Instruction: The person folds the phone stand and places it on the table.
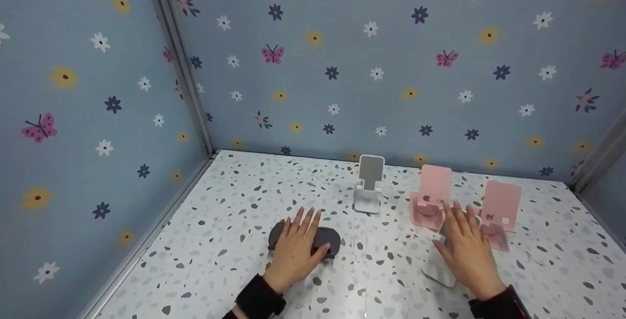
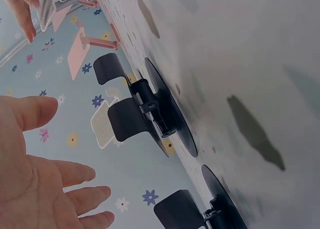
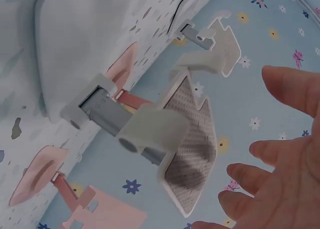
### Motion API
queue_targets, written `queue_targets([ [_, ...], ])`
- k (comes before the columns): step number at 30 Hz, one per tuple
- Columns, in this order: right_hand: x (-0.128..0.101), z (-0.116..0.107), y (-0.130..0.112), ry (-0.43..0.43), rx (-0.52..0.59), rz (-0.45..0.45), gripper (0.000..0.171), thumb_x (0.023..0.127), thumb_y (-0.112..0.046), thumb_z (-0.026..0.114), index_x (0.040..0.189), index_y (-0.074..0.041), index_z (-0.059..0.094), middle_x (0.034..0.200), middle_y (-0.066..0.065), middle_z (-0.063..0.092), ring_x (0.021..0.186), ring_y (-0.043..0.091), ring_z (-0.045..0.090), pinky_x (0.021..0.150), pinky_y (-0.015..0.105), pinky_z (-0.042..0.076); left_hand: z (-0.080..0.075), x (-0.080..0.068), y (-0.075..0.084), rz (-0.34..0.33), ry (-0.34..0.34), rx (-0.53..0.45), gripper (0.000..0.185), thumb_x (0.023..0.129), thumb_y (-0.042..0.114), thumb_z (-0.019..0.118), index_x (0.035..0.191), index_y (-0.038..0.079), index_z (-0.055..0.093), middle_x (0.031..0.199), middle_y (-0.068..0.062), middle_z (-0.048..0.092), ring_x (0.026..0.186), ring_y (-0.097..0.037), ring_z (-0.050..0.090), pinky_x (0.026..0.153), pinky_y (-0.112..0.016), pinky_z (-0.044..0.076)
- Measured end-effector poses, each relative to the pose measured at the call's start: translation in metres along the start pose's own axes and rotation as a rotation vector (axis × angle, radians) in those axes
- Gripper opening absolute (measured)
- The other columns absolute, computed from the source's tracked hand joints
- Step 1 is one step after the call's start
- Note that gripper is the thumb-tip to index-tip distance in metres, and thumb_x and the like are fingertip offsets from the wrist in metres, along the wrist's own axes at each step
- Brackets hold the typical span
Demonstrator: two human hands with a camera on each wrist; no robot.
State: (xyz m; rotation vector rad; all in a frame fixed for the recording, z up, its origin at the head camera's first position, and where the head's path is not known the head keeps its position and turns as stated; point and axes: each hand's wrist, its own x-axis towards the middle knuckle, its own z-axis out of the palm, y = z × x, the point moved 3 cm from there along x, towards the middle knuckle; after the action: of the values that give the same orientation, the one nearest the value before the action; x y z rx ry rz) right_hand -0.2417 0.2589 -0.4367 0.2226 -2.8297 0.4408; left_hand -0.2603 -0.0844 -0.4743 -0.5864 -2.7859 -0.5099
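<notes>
My left hand [image 1: 294, 252] is spread palm down over dark phone stands [image 1: 328, 240], partly hiding them. In the left wrist view, one black phone stand [image 2: 131, 119] with a round base is before the straight fingers, and another black stand [image 2: 182, 209] shows at the lower edge. A gap separates the hand from both. My right hand [image 1: 468, 258] hovers, fingers extended, over a white phone stand [image 1: 438, 269] with a grey padded plate. The right wrist view shows that white stand [image 3: 192, 149] upright beside the fingers, apart from them. Both hands are empty.
Farther back stands another white phone stand [image 1: 370, 177]. Two pink phone stands, one to the left [image 1: 435, 182] and one to the right [image 1: 501, 204], flank the right fingertips. The speckled tabletop [image 1: 220, 240] meets flowered wall panels [image 1: 303, 74] at its back and left.
</notes>
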Motion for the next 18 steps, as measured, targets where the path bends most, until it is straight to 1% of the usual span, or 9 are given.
queue_targets([
  [3,-0.001,-0.003,0.01,-0.014,0.025,0.037,0.083,0.095,-0.027,0.064,0.157,0.0,0.016,0.162,0.029,0.013,0.149,0.049,0.008,0.112,0.077,0.011,0.001,-0.001,0.0,0.003,0.001,-0.007,0.071,0.1,0.048,0.048,0.154,0.004,0.032,0.161,-0.017,0.03,0.149,-0.04,0.024,0.121,-0.059,0.022],
  [5,-0.002,-0.004,0.018,-0.02,0.029,0.07,0.089,0.094,-0.03,0.065,0.156,0.003,0.012,0.16,0.032,0.012,0.148,0.052,0.009,0.114,0.074,0.01,0.002,-0.001,0.0,-0.001,-0.001,-0.005,0.071,0.1,0.048,0.048,0.154,0.004,0.032,0.161,-0.016,0.03,0.15,-0.039,0.024,0.121,-0.059,0.022],
  [8,-0.002,-0.006,0.03,-0.026,0.042,0.123,0.1,0.09,-0.034,0.069,0.155,0.007,0.006,0.158,0.037,0.011,0.145,0.056,0.01,0.115,0.072,0.011,0.003,-0.001,-0.001,-0.004,0.001,-0.006,0.071,0.1,0.046,0.049,0.154,0.004,0.032,0.161,-0.016,0.029,0.15,-0.039,0.024,0.121,-0.059,0.021],
  [11,0.0,-0.01,0.041,-0.065,0.081,0.175,0.105,0.09,-0.035,0.069,0.153,0.011,0.0,0.156,0.041,0.008,0.142,0.06,0.01,0.113,0.073,0.014,0.004,0.0,-0.001,-0.009,0.0,-0.005,0.071,0.099,0.045,0.051,0.154,0.004,0.032,0.161,-0.016,0.029,0.15,-0.039,0.024,0.121,-0.059,0.021],
  [13,0.001,-0.011,0.048,-0.109,0.113,0.216,0.104,0.093,-0.037,0.067,0.153,0.012,-0.003,0.153,0.044,0.007,0.139,0.063,0.015,0.111,0.074,0.02,0.004,0.0,-0.001,-0.007,0.005,-0.009,0.07,0.099,0.043,0.052,0.153,0.003,0.033,0.16,-0.017,0.031,0.149,-0.04,0.025,0.121,-0.06,0.022],
  [16,0.003,-0.012,0.057,-0.151,0.158,0.292,0.104,0.093,-0.043,0.066,0.153,0.012,0.0,0.148,0.044,0.025,0.133,0.061,0.031,0.105,0.073,0.031,0.003,0.0,-0.001,-0.006,0.012,-0.01,0.07,0.098,0.042,0.054,0.153,0.003,0.034,0.16,-0.017,0.032,0.149,-0.04,0.025,0.12,-0.06,0.022],
  [18,0.004,-0.01,0.062,-0.152,0.203,0.333,0.102,0.092,-0.046,0.067,0.152,0.012,0.008,0.139,0.042,0.042,0.125,0.058,0.046,0.099,0.068,0.043,0.003,0.0,-0.001,-0.004,0.014,-0.017,0.07,0.098,0.041,0.054,0.153,0.002,0.033,0.16,-0.018,0.032,0.149,-0.041,0.025,0.12,-0.06,0.022],
])
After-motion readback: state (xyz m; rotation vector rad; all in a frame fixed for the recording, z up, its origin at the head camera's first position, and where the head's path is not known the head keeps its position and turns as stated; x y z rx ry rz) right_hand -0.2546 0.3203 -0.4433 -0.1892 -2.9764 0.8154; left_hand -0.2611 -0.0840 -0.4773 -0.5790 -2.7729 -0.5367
